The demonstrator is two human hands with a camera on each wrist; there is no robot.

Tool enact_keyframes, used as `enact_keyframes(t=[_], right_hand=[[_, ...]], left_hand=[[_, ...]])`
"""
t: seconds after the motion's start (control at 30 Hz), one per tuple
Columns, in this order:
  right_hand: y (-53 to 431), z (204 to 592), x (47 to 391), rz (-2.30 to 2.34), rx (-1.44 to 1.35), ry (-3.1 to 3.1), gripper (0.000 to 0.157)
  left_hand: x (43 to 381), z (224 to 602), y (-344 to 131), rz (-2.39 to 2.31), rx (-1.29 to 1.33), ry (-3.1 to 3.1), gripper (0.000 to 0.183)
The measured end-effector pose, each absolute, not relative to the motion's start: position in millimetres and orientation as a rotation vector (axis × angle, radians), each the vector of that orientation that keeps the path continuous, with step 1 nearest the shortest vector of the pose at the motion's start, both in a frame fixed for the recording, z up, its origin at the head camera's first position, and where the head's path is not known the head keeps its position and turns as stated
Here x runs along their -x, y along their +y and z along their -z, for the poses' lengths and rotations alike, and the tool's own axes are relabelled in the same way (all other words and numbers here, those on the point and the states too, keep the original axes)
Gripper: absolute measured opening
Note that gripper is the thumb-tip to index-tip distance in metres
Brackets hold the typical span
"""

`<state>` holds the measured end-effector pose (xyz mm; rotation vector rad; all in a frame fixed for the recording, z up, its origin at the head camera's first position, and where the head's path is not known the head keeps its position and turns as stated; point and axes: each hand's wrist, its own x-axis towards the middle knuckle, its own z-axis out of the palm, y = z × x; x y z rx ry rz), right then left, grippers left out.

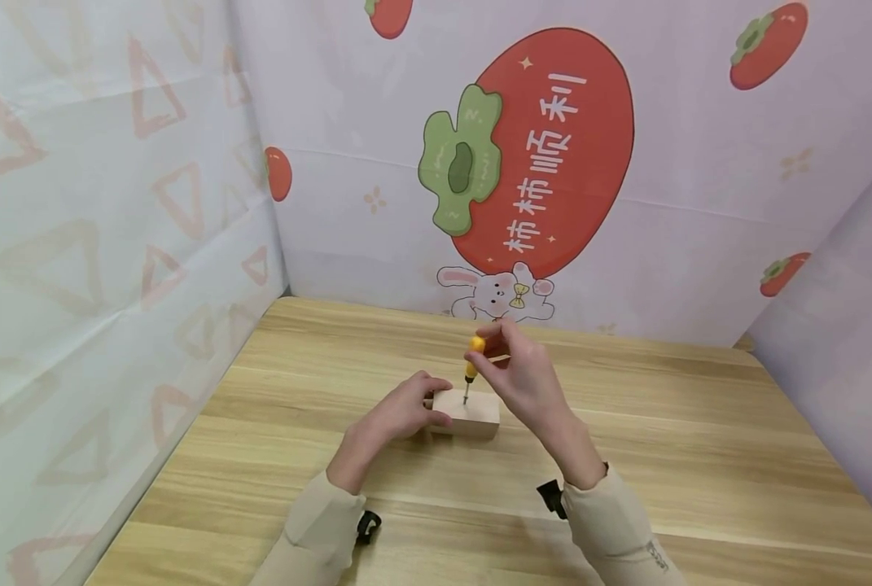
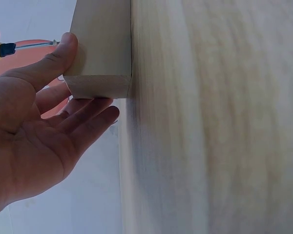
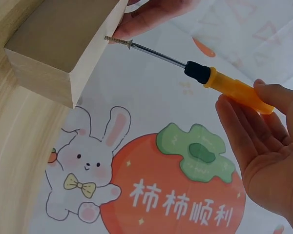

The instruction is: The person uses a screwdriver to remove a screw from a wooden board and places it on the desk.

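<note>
A pale wooden block (image 1: 472, 417) lies on the table, and my left hand (image 1: 404, 407) grips its left end, thumb on the near side and fingers on the far side. From the block's top face stands a screw (image 3: 119, 40), much of its thread showing. The tip of a yellow-handled screwdriver (image 3: 234, 88) meets the screw head, its shaft nearly upright in the head view. My right hand (image 1: 525, 370) pinches the upper handle between thumb and fingers. In the left wrist view, the left thumb (image 2: 63, 48) presses the block's edge near the screw.
The wood-grain table (image 1: 663, 439) spreads around the block. Behind it hangs a backdrop (image 1: 685, 163) with a large persimmon and a rabbit printed on it. A white sheet with triangles (image 1: 113, 244) closes off the left side. Black straps (image 1: 368, 527) sit at both cuffs.
</note>
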<state>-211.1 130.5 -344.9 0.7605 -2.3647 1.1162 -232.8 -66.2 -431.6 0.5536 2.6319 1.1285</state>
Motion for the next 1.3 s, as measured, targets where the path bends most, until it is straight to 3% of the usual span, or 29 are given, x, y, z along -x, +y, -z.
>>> enact_keyframes(t=[0.7, 1.3], right_hand=[[133.4, 343.1, 217.6, -1.195, -0.840, -2.370, 0.024], [129.7, 334.1, 212.5, -1.190, -0.707, -2.407, 0.019]], left_hand=[[234.2, 432.8, -66.5, -1.119, -0.550, 2.618, 0.055], [232.0, 432.1, -68.4, -1.172, -0.549, 2.600, 0.053]])
